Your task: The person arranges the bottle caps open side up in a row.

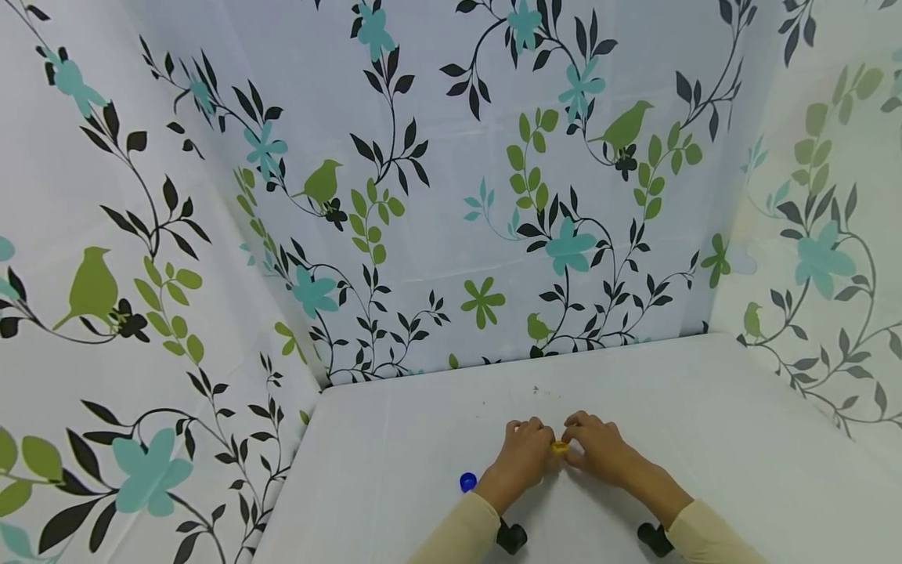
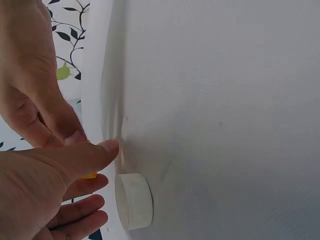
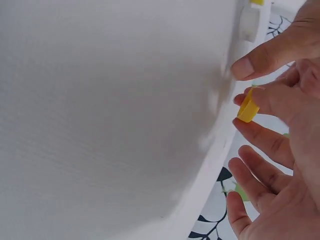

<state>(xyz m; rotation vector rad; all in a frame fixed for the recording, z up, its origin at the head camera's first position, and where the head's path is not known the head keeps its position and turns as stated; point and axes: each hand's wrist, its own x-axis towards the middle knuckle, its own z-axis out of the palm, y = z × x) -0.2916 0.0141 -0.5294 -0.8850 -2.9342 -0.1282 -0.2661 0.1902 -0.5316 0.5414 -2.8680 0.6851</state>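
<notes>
In the head view both hands meet low over the white table. My right hand (image 1: 602, 450) pinches a small yellow cap (image 3: 248, 106) between thumb and index finger, the other fingers spread below. My left hand (image 1: 523, 456) is right beside it. Its thumb stands apart from the cap in the right wrist view, while its fingertips show behind the cap; whether they touch it is unclear. The left thumb partly covers the yellow cap (image 2: 90, 175) in the left wrist view. Near the left fingertips a round white cap (image 2: 135, 201) sits on the table.
A blue cap (image 1: 468, 482) lies left of my left wrist. At the top of the right wrist view there is a white piece (image 3: 249, 24) with a bit of yellow near it. Patterned curtains (image 1: 423, 196) surround the white table (image 1: 395, 462). Black devices (image 1: 512, 539) are on both wrists.
</notes>
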